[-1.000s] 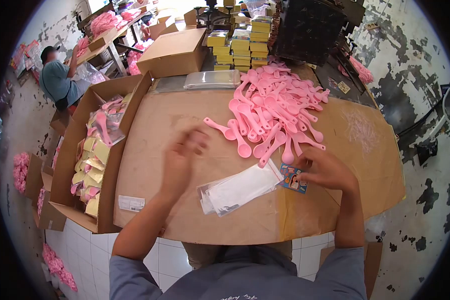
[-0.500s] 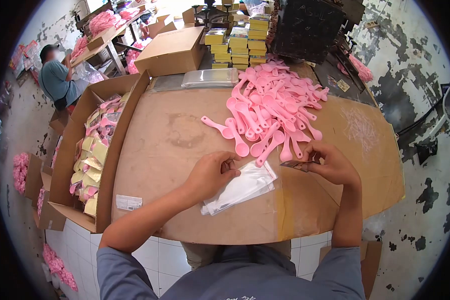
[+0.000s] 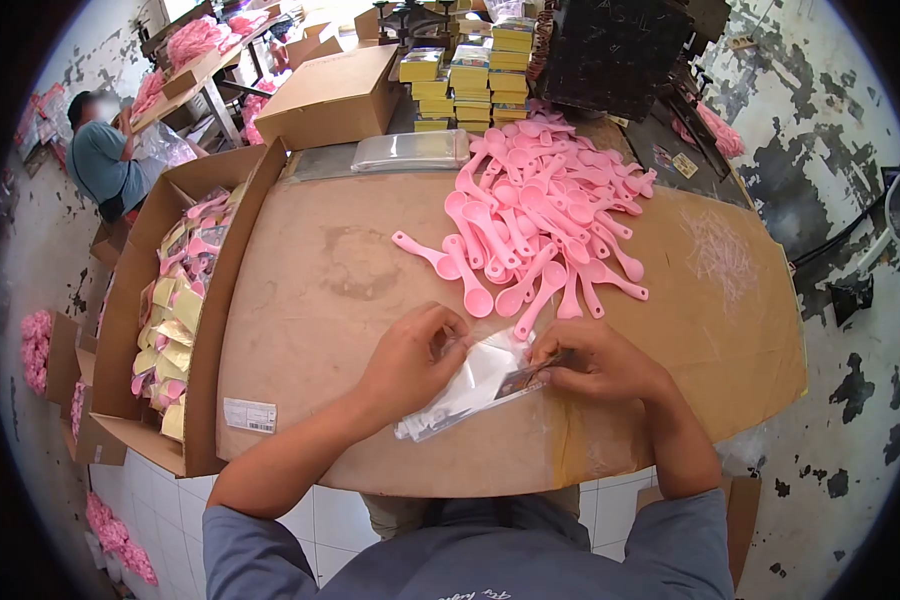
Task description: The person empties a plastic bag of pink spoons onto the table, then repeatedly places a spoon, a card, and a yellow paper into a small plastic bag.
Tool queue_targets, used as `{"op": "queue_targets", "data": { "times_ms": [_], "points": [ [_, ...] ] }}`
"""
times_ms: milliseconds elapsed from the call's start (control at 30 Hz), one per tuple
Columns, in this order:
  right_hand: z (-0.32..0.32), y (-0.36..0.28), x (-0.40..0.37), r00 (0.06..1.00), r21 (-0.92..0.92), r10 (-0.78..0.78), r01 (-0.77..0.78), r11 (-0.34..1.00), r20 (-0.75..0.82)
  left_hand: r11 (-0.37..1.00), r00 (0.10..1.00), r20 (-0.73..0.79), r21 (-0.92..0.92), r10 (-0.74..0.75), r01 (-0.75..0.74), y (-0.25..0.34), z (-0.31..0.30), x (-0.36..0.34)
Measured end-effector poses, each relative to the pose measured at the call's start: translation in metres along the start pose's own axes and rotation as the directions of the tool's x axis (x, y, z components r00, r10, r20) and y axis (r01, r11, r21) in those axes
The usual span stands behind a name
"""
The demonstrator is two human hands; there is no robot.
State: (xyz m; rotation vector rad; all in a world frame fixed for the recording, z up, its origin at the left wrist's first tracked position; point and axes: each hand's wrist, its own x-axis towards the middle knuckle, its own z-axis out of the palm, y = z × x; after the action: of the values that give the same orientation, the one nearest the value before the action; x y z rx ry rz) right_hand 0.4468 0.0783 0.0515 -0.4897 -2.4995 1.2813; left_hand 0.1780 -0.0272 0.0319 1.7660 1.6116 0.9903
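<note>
A small stack of clear plastic bags [image 3: 460, 397] lies on the cardboard-covered table. My left hand [image 3: 415, 355] is closed in a pinch at the upper left edge of the top bag. Between the thumb and fingers of my right hand [image 3: 605, 362] is a dark printed card [image 3: 518, 382], its near end overlapping the right side of the bag. Part of the card is hidden under the fingers. Just beyond both hands spreads a heap of pink measuring spoons [image 3: 530, 215], one handle reaching down close to my right fingers.
At left stands an open carton [image 3: 245, 300] filled with packed pink spoons and yellowish cards. Stacks of yellow-edged cards [image 3: 470, 85], a closed box [image 3: 330, 95] and a pack of clear bags [image 3: 410, 151] sit at the back. A person [image 3: 110, 160] sits far left.
My right hand has moved left and toward me, bringing the card from beside the bags to over the top bag. My left hand stays by the bag's edge.
</note>
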Motion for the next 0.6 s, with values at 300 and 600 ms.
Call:
{"op": "queue_targets", "data": {
  "times_ms": [300,600],
  "points": [
    [0.01,-0.003,0.004,0.93,0.201,0.203,-0.145,0.969,-0.307,0.573,0.975,0.182,-0.79,-0.125,0.22,-0.007,-0.014,0.004],
    [0.023,-0.006,0.006,0.844,0.378,0.168,0.045,0.925,-0.51,0.628,0.977,0.164,-0.749,-0.133,0.211,0.003,0.002,0.0]
  ]
}}
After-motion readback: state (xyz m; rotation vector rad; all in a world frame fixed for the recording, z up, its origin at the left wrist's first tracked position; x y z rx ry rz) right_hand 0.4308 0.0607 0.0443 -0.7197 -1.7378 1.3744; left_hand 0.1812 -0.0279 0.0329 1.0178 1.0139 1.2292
